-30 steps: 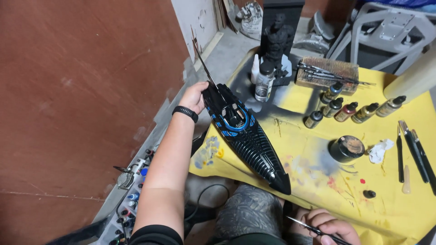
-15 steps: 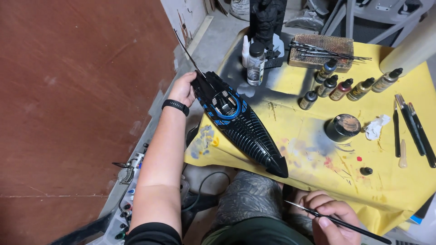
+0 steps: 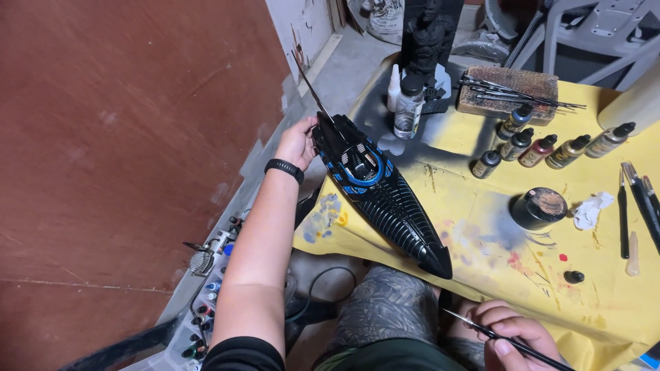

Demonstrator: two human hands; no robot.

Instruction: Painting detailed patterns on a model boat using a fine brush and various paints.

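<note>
**A:** Where is the model boat, and what has hold of it?

**B:** The black model boat (image 3: 380, 192) with blue trim lies slantwise across the near-left part of the yellow-covered surface (image 3: 605, 302). Its pointed bow hangs just past the surface's near edge, above the person's patterned knee. The left hand (image 3: 297, 142) is at the stern, grip closed around that blunt end, a black wristband (image 3: 284, 170) just behind it on the arm. A thin black rod (image 3: 313, 88) rises from the stern, slanting away from the boat.

**A:** And the other hand?

**B:** The right hand (image 3: 512, 336) sits below the boat's bow, off the surface, well apart from the hull. Its grip is closed on a thin paintbrush (image 3: 474, 328), whose tip points up-left towards the bow without touching it.

**A:** What stands around the boat?

**B:** Beyond the boat's stern stands a clear bottle with a black cap (image 3: 409, 106), with a dark figurine (image 3: 430, 34) behind it. To the right of the boat's middle is a row of small dropper paint bottles (image 3: 543, 148), and beyond those a brown block (image 3: 507, 91) with thin tools laid across it. Right of the bow half sits a round black jar (image 3: 538, 208), a crumpled white tissue (image 3: 592, 209) just beside it. Left of the boat, down on the floor, lies a tray of small paint pots (image 3: 203, 309).
</note>
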